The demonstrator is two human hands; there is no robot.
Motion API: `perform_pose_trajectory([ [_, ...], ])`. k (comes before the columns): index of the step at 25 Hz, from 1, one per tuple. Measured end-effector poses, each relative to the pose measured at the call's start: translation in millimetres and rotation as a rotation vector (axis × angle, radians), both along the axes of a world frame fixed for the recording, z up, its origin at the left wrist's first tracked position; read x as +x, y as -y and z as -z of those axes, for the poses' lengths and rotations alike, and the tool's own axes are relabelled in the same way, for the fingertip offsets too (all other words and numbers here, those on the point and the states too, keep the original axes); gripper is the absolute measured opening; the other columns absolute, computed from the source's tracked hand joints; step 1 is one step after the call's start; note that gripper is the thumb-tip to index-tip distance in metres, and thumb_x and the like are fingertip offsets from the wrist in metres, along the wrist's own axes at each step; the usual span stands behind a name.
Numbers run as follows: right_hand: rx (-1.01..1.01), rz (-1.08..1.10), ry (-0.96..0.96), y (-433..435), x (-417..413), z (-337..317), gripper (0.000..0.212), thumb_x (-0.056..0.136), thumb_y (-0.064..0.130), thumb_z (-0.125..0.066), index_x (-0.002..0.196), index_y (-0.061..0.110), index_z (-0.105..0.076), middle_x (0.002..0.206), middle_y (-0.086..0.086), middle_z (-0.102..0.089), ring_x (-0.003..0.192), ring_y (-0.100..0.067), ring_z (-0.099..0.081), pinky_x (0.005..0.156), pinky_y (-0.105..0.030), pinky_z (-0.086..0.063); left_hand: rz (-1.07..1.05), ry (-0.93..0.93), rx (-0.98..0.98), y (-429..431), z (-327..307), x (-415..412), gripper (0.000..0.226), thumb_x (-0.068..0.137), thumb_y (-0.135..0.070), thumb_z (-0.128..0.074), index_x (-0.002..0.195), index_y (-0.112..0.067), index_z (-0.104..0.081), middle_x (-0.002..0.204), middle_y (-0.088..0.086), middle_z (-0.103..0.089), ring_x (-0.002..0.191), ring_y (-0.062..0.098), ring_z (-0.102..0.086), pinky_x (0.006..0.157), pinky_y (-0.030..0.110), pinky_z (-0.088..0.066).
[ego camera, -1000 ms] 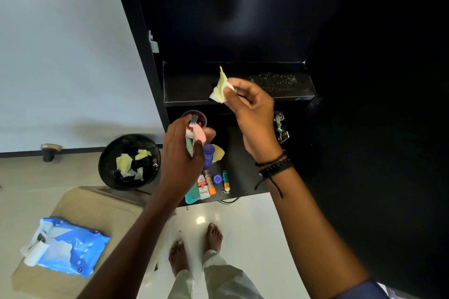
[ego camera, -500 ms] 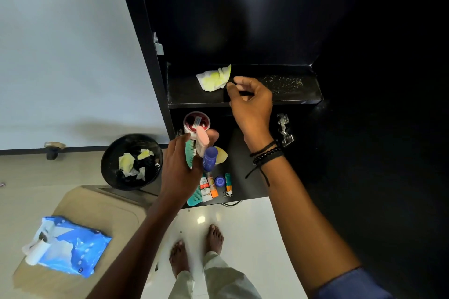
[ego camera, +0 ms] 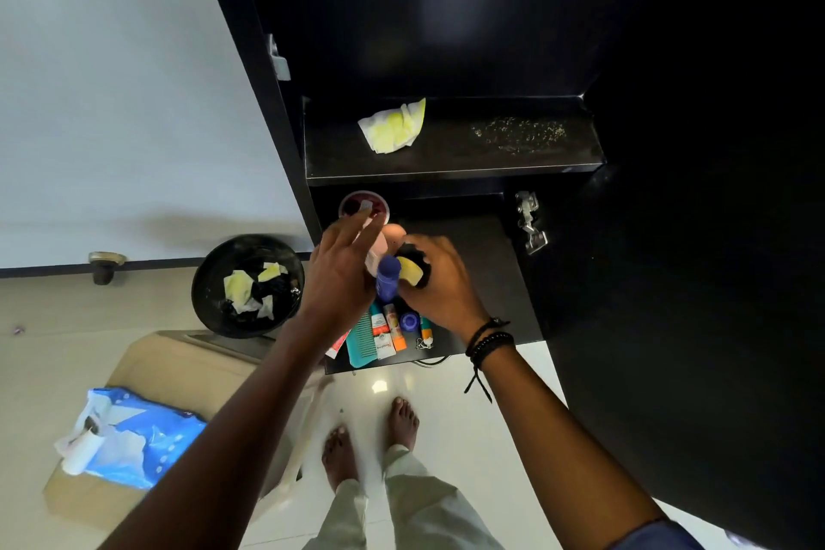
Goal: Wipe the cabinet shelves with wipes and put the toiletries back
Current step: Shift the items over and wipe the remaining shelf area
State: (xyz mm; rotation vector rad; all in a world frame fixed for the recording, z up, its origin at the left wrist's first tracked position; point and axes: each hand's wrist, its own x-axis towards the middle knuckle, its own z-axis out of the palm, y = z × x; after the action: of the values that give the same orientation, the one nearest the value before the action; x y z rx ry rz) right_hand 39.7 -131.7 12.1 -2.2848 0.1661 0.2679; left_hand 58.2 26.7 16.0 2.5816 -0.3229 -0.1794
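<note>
A crumpled yellow-white wipe (ego camera: 393, 127) lies loose on the upper black shelf (ego camera: 446, 167). Lower down, my left hand (ego camera: 343, 281) holds a pink tube (ego camera: 374, 255) between thumb and fingers, and a teal comb (ego camera: 362, 339) shows beneath it. My right hand (ego camera: 442, 286) curls round a yellow thing (ego camera: 410, 272) beside a blue-capped bottle (ego camera: 388, 281). Small tubes (ego camera: 390, 333) and a blue cap (ego camera: 408, 321) lie on the lower shelf (ego camera: 482, 263). A red cup (ego camera: 364, 206) stands at its back left.
Pale crumbs (ego camera: 518, 134) dot the right of the upper shelf. A black bin (ego camera: 210, 281) with used wipes stands on the floor at left. A blue wipes pack (ego camera: 138, 447) lies on a beige stool (ego camera: 178, 366). A metal hinge (ego camera: 530, 221) juts out at right.
My right hand let go of the wipe on the upper shelf, dropped to the lower shelf and closed on the yellow thing. My left hand stayed in place.
</note>
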Motion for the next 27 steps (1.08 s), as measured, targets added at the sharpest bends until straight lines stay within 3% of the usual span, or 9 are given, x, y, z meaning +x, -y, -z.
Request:
perform_pose_trajectory([
  [2, -0.068, -0.084, 0.024, -6, -1, 3, 0.047, 0.074, 0.025, -0.074, 0.118, 0.028, -0.055, 0.119, 0.0, -0.054, 0.111, -0.021, -0.053, 0.088, -0.037, -0.054, 0.125, 0.021, 0.125, 0, 0, 13, 0.078, 0.078, -0.01, -0.07, 0.145, -0.026, -0.034, 0.154, 0.002, -0.03, 0.142, 0.029, -0.026, 0.111, 0.047, -0.03],
  [5, -0.095, -0.105, 0.073, -16, -7, 1, 0.046, 0.078, 0.024, -0.073, 0.12, 0.024, -0.053, 0.119, -0.001, -0.056, 0.111, -0.019, -0.052, 0.088, -0.026, -0.046, 0.188, 0.063, 0.144, 4, -1, 21, 0.061, 0.075, -0.013, -0.075, 0.131, -0.024, -0.054, 0.14, 0.006, -0.051, 0.131, 0.031, -0.044, 0.103, 0.048, -0.041],
  [10, -0.039, -0.021, 0.1, -16, -11, 3, 0.027, 0.086, 0.023, -0.068, 0.112, 0.018, -0.06, 0.112, -0.001, -0.065, 0.094, -0.015, -0.063, 0.077, -0.015, -0.044, 0.2, 0.089, 0.225, 5, -14, 24, 0.031, 0.083, -0.004, -0.065, 0.113, -0.01, -0.066, 0.117, 0.015, -0.065, 0.11, 0.034, -0.06, 0.088, 0.044, -0.053],
  [15, 0.074, 0.012, 0.087, 19, -12, -18, 0.028, 0.079, 0.02, -0.075, 0.105, 0.02, -0.064, 0.102, 0.004, -0.068, 0.089, -0.011, -0.064, 0.075, -0.023, -0.055, 0.205, -0.019, 0.335, 3, -47, 26, 0.037, 0.084, -0.016, -0.069, 0.12, -0.015, -0.063, 0.121, 0.009, -0.065, 0.107, 0.026, -0.064, 0.091, 0.035, -0.051],
  [18, 0.177, 0.121, 0.084, 50, -12, -35, 0.04, 0.075, 0.014, -0.079, 0.111, 0.019, -0.062, 0.099, 0.007, -0.068, 0.083, -0.007, -0.064, 0.076, -0.023, -0.056, 0.209, -0.009, 0.315, 11, -76, 22, 0.045, 0.079, -0.024, -0.074, 0.121, -0.015, -0.061, 0.122, 0.008, -0.064, 0.108, 0.025, -0.062, 0.091, 0.036, -0.05],
  [21, 0.207, 0.272, 0.099, 80, -3, -46, 0.041, 0.074, 0.013, -0.079, 0.111, 0.016, -0.061, 0.097, 0.006, -0.068, 0.08, -0.009, -0.065, 0.077, -0.024, -0.056, 0.218, 0.057, 0.171, 29, -96, 24, 0.037, 0.082, -0.028, -0.07, 0.114, -0.014, -0.061, 0.114, 0.007, -0.063, 0.101, 0.024, -0.062, 0.087, 0.038, -0.052],
  [25, 0.069, 0.376, 0.137, 107, 16, -46, 0.035, 0.075, 0.016, -0.079, 0.106, 0.016, -0.063, 0.098, 0.002, -0.07, 0.086, -0.014, -0.066, 0.083, -0.032, -0.056, 0.214, 0.141, 0.017, 77, -97, 30, 0.029, 0.087, -0.022, -0.062, 0.109, -0.004, -0.059, 0.112, 0.016, -0.056, 0.09, 0.037, -0.061, 0.076, 0.044, -0.052],
  [27, -0.014, 0.375, 0.148, 114, 28, -37, 0.034, 0.075, 0.017, -0.079, 0.106, 0.015, -0.063, 0.097, -0.002, -0.071, 0.084, -0.019, -0.067, 0.082, -0.037, -0.057, 0.222, 0.198, 0.041, 102, -88, 34, 0.024, 0.084, -0.017, -0.065, 0.103, -0.002, -0.06, 0.107, 0.019, -0.057, 0.08, 0.04, -0.063, 0.066, 0.042, -0.053],
])
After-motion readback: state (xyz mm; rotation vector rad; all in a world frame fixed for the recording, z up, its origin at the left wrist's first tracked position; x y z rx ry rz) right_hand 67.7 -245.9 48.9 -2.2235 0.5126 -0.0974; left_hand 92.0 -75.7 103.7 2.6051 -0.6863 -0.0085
